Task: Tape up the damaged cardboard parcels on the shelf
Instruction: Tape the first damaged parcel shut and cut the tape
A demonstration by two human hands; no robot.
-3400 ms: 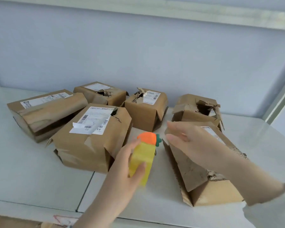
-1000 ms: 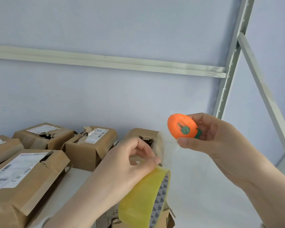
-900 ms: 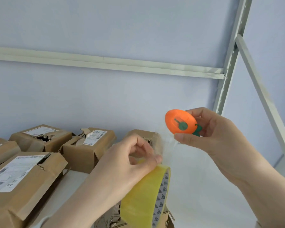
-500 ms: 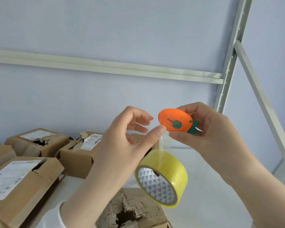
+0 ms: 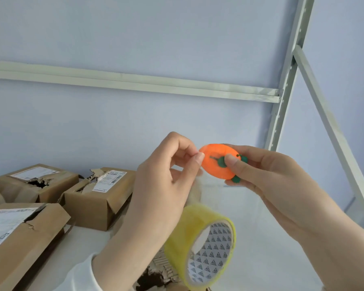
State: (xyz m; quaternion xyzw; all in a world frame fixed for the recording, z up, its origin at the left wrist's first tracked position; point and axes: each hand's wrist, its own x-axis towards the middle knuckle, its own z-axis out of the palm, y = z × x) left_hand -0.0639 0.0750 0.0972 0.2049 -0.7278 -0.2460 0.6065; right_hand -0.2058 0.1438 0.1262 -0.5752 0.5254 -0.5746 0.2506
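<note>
Left hand: thumb and forefinger pinch the strip's free end; tape roll hangs just below.
Right hand: curled round cutter, beside that pinch.
Parcels: left of both grips, untaped.
Technique: keep the strip taut; cut under the pinch.

The torn parcel is half hidden behind the tape roll.

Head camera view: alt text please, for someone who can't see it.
A left hand pinches the free end of a yellow tape roll hanging below it, next to an orange cutter held by the right hand. On the white shelf at left sit torn cardboard parcels.
</note>
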